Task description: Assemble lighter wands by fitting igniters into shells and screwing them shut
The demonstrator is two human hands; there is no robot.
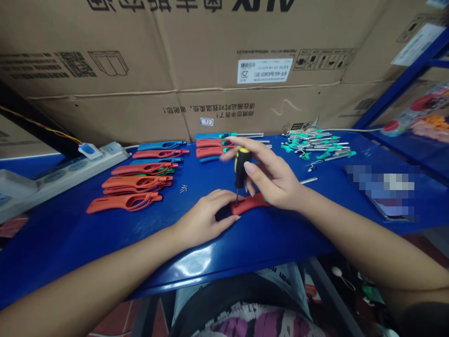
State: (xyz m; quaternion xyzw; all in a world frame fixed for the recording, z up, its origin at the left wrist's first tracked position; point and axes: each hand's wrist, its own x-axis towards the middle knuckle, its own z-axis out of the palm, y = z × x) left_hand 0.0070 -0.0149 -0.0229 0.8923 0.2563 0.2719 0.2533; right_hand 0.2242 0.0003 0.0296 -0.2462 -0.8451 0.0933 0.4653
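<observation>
My right hand (271,175) grips a black and yellow screwdriver (242,169), held upright with its tip down on the end of a red lighter (249,203). Thumb and index finger of my left hand (209,216) press on either side of that lighter's handle end. The lighter lies flat on the blue table, its middle covered by my right hand; a metal tube (309,180) shows beyond the hand. A few small screws (184,189) lie to the left of my hands.
Orange, red and blue lighter casings (122,202) lie in a row at the left. More lighters with metal tubes (212,142) lie at the back, near a pile of green-ended metal tube parts (315,142). A power strip (75,168) borders the left, a phone (382,192) the right. Cardboard (210,56) stands behind.
</observation>
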